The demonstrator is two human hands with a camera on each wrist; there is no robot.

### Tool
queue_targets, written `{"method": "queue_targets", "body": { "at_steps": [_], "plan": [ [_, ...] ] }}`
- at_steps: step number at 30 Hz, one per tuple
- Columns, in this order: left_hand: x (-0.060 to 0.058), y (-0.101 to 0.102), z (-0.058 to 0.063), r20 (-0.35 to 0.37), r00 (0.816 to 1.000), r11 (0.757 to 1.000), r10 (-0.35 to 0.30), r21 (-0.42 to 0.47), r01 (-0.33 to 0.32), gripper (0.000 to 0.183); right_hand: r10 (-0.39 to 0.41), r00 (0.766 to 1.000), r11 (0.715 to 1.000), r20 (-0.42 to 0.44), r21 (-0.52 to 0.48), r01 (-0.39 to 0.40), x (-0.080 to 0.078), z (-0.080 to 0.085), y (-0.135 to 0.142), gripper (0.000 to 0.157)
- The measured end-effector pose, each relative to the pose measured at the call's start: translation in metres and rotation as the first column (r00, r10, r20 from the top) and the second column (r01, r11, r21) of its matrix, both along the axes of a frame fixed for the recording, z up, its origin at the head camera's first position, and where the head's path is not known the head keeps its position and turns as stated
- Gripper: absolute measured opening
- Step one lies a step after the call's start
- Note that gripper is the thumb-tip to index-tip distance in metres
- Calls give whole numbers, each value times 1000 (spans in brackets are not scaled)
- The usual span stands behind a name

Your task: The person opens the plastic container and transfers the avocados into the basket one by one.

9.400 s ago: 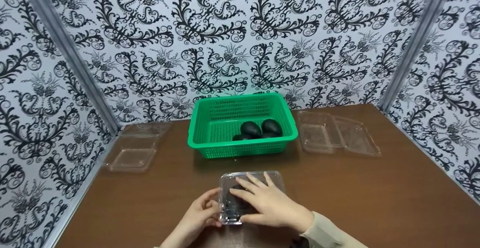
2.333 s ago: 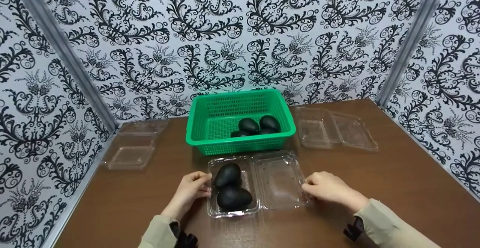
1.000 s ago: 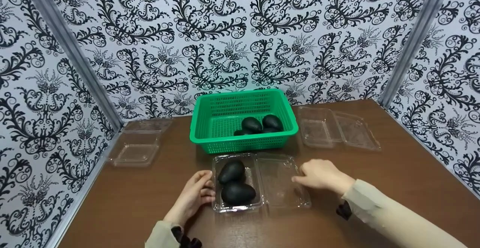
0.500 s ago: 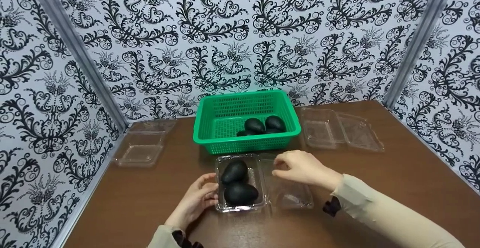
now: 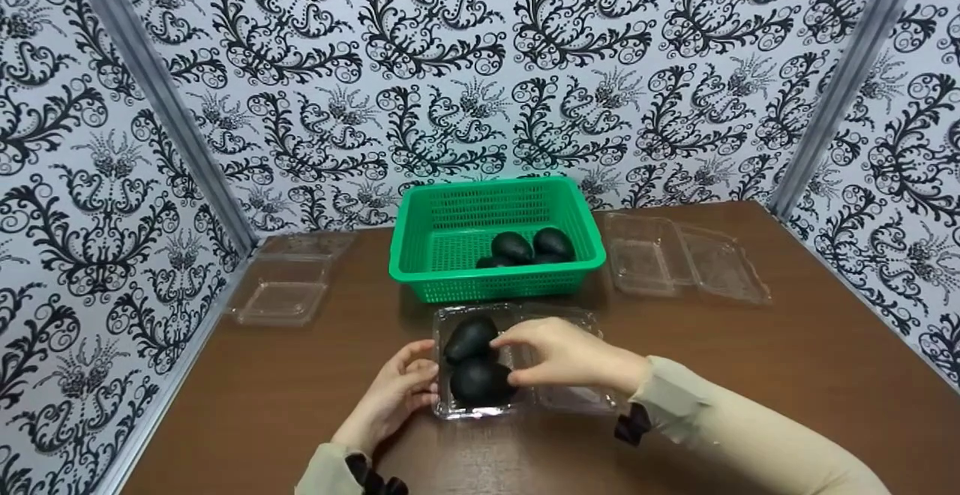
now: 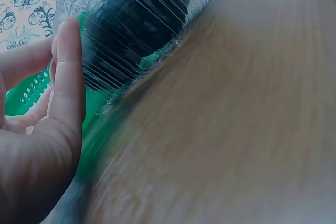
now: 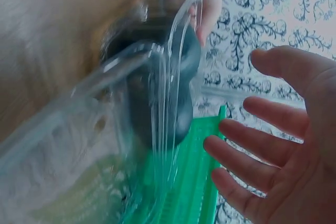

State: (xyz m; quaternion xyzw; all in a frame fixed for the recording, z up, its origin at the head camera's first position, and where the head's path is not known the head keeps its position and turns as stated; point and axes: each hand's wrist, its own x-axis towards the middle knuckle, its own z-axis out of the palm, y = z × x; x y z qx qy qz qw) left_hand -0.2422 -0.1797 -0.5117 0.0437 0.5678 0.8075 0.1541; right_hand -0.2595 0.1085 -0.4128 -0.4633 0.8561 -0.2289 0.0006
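Note:
Two dark avocados (image 5: 480, 382) lie in the base of a clear plastic clamshell container (image 5: 480, 412), whose lid (image 5: 574, 399) is folded out flat to the right. At the container's left rim, my left hand (image 5: 394, 394) holds the edge with thumb and fingers; the left wrist view has the thumb (image 6: 68, 72) upright against the clear wall. My right hand (image 5: 559, 352) hovers over the hinge side with thumb and fingers apart, fingertips close to the avocados in the head view. In the right wrist view its spread fingers (image 7: 252, 163) hold nothing.
Behind the container stands a green basket (image 5: 495, 285) with several dark avocados (image 5: 512, 247) at its right end. Opened clear clamshells lie at the back left (image 5: 281, 300) and back right (image 5: 649, 255) of the brown table (image 5: 322, 360). Patterned walls enclose the back and sides.
The closed container has been opened and its lid laid right. My right hand has let go of the lid edge and moved left to the avocados. My left hand stays at the left rim.

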Motion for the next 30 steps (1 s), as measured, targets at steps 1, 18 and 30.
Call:
{"method": "queue_targets", "body": {
  "at_steps": [1, 18, 30],
  "plan": [
    [0, 0, 0, -1, 1000, 1000, -3, 2, 3, 52, 19, 1000, 1000, 5, 8, -19, 0, -1, -4, 44],
    [1, 1, -2, -8, 1000, 1000, 1, 24, -1, 51, 150, 989, 957, 16, 248, -149, -10, -11, -41, 53],
    [1, -1, -1, -6, 1000, 1000, -3, 10, 3, 53, 196, 977, 943, -83, 289, -165, -15, -16, -52, 55]
  ]
}}
